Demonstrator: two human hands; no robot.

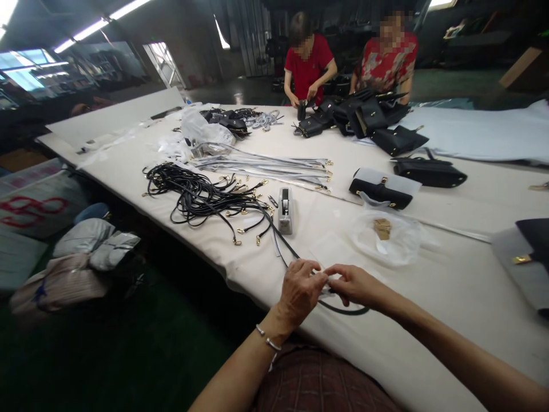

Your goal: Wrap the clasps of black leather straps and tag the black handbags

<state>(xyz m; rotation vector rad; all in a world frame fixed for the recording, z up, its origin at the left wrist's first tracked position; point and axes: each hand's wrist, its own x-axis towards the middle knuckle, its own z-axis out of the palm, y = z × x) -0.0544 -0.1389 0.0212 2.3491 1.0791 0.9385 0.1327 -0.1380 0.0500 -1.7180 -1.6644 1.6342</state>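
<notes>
My left hand [300, 290] and my right hand [352, 285] meet over the near edge of a white-covered worktable [343, 252]. Between their fingertips they pinch a thin black strap with gold clips [343, 311], and a small clear piece [329, 290] shows at the pinch. The strap hangs in a loose loop below my right hand and runs up toward a tangled heap of black straps [201, 197]. A grey tape dispenser [285, 210] stands beyond my hands.
Flat strips with gold clips [261, 166] lie past the heap. Black handbags [429, 171] sit on the table's far side, where two co-workers [309, 66] handle more bags. A plastic bag with small tan pieces [384, 237] lies nearby. Bundles sit on the floor at left.
</notes>
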